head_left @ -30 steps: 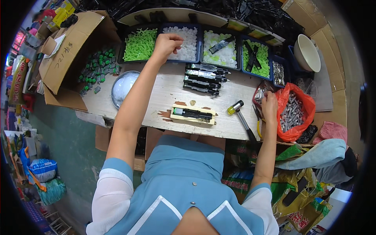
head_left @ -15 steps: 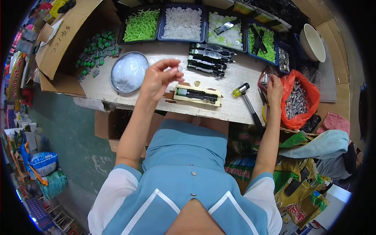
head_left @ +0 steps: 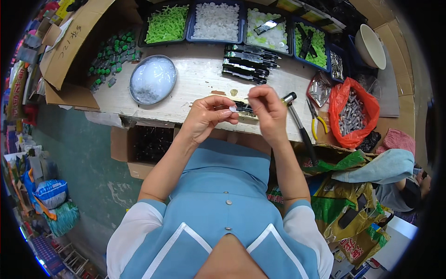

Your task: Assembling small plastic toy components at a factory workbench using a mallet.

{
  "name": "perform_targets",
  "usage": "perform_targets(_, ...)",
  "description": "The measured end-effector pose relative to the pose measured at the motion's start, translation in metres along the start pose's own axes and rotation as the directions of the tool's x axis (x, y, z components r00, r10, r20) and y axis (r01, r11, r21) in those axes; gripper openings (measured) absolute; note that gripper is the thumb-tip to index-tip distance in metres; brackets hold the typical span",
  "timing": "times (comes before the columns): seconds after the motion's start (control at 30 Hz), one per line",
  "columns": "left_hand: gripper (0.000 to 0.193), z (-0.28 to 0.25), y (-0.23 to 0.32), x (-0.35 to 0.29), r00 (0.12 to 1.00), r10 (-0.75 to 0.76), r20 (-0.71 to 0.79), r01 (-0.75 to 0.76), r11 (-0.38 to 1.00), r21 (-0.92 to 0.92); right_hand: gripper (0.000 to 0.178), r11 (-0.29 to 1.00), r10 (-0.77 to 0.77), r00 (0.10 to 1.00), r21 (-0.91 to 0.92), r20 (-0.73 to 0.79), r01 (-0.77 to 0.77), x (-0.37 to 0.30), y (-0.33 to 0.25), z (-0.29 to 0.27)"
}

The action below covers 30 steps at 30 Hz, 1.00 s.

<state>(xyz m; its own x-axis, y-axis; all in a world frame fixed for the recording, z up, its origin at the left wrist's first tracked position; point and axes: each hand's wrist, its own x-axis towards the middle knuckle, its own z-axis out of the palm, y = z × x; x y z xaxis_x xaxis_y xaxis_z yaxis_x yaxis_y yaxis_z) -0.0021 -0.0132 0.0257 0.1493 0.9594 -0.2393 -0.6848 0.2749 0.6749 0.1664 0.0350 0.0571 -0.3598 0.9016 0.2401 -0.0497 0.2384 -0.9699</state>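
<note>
Over the front of the bench, my left hand (head_left: 209, 116) pinches a small white round piece (head_left: 232, 109) between thumb and fingertips. My right hand (head_left: 269, 114) is raised just beside it, thumb and fingers closed; whatever they hold is too small to make out. Below and between the hands sits a black part (head_left: 243, 107) in a cream-coloured holder, mostly covered by my fingers. Behind them lies a stack of similar black parts (head_left: 246, 65). To the right of my right hand rests a hammer (head_left: 299, 125) with a black grip, its handle reaching over the bench edge.
Trays of green pieces (head_left: 167, 25) and white pieces (head_left: 216, 23) line the back. A round metal dish (head_left: 153, 80) stands left, near green-capped parts (head_left: 116, 51). Yellow-handled pliers (head_left: 318, 122), a small clear tray (head_left: 320, 88) and a red bag (head_left: 338, 111) of metal cylinders are right.
My right hand has left the small clear tray and come to the middle beside my left hand. My left hand has moved right and lower, still holding the white piece.
</note>
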Motion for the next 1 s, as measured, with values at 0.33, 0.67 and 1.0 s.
perform_targets(0.33, 0.022, 0.005, -0.002, -0.006, 0.999, -0.025, 0.020, 0.027, 0.998, -0.060, 0.005, 0.986, -0.146, 0.988, -0.087, -0.045, 0.142, -0.005, 0.015, 0.022)
perform_targets(0.67, 0.023, -0.001, -0.008, -0.005, 0.999, -0.021, 0.041, 0.027, 0.988, -0.150, 0.007, 0.920, -0.308, 0.951, -0.262, -0.028, 0.290, -0.008, 0.013, 0.026)
perform_targets(1.0, 0.025, 0.004, -0.010, -0.007, 0.999, 0.041, 0.016, -0.040, 0.998, -0.049, 0.008, 0.844, -0.346, 0.932, -0.399, 0.108, 0.359, -0.006, 0.018, 0.020)
